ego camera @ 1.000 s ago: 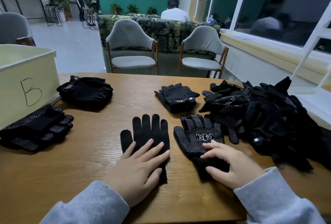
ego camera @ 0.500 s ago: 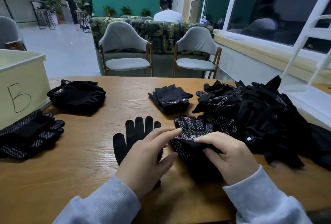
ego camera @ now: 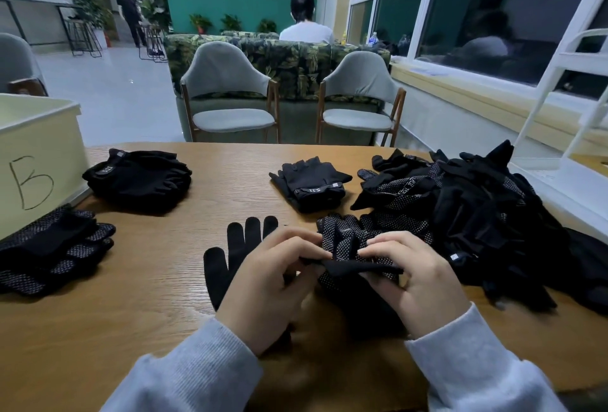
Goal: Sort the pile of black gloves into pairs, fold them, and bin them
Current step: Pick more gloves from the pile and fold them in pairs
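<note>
A dotted black glove (ego camera: 345,240) is lifted at its cuff just above the table. My left hand (ego camera: 269,286) pinches the cuff's left end and my right hand (ego camera: 411,280) pinches its right end. A plain black glove (ego camera: 230,260) lies flat under my left hand, fingers pointing away. A big pile of black gloves (ego camera: 477,214) sits to the right. The pale bin marked B (ego camera: 36,161) stands at the far left.
On the wooden table (ego camera: 148,296) lie a stack of dotted gloves (ego camera: 52,250) by the bin, a folded black stack (ego camera: 138,177) behind it, and a folded pair (ego camera: 312,184) at the centre. Two grey chairs (ego camera: 230,92) stand beyond the far edge.
My left hand left the plain glove and moved right to the dotted glove. Both hands now pinch its cuff and have raised it off the table.
</note>
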The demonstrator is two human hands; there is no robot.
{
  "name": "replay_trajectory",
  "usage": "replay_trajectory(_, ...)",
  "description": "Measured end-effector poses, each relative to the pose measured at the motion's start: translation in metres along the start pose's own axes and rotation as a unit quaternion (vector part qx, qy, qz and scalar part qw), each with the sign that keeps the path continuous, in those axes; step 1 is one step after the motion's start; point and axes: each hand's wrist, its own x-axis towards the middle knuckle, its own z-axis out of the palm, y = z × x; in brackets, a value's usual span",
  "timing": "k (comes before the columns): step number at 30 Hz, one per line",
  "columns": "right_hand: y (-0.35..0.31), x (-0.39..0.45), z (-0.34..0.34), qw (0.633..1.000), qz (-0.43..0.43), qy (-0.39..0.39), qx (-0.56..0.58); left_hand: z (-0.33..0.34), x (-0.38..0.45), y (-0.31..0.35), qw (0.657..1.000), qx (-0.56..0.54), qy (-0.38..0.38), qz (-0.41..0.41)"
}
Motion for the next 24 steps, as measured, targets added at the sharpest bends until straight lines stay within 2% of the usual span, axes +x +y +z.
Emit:
replay_trajectory(6, -0.025, 0.02, 0.007, 0.986, 0.084, -0.045, 0.137, -0.023, 0.005, -0.003, 0.999, 0.009, 0.035, 0.006)
replay_trajectory(10, -0.038, 0.043, 0.017, 0.982, 0.055, -0.082, 0.159, -0.04, 0.009, -0.009, 0.998, 0.021, 0.055, 0.008)
replay_trajectory(15, -0.044, 0.073, 0.03, 0.973, 0.045, -0.163, 0.157, -0.06, 0.014, -0.027, 0.996, 0.055, 0.069, 0.016)
replay_trajectory(20, -0.04, 0.088, 0.055, 0.971, 0.049, -0.183, 0.149, -0.074, 0.017, -0.045, 0.996, 0.079, 0.044, -0.014)
replay_trajectory(24, -0.038, 0.093, 0.07, 0.966, 0.029, -0.205, 0.155, -0.079, 0.016, -0.053, 0.994, 0.093, 0.055, 0.012)
